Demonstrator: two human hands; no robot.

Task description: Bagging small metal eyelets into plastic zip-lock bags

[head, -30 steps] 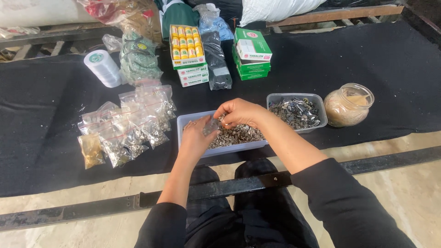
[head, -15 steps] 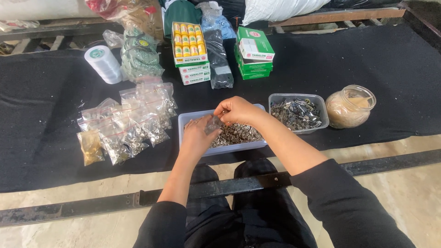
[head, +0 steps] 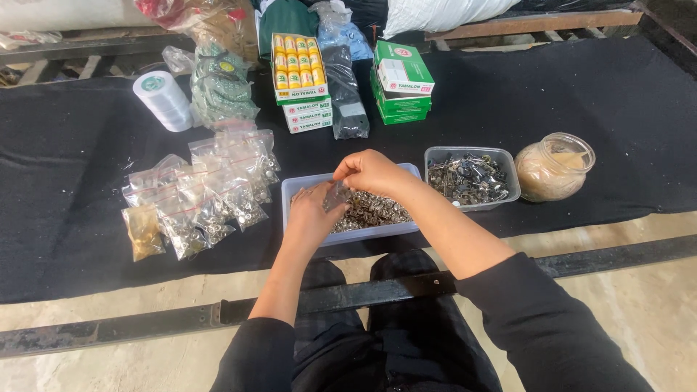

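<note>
The small clear bag sits pinched between your 2 hands, just above the pale tray of metal fasteners at the near edge of the black-covered counter. Your left hand curls under the bag, fingers closed on its lower part; your right hand grips its top with fingertips together. Filled bags lie to the left. Compared with 1 second ago, both hands have barely shifted over the tray

Both hands over fastener tray
</note>
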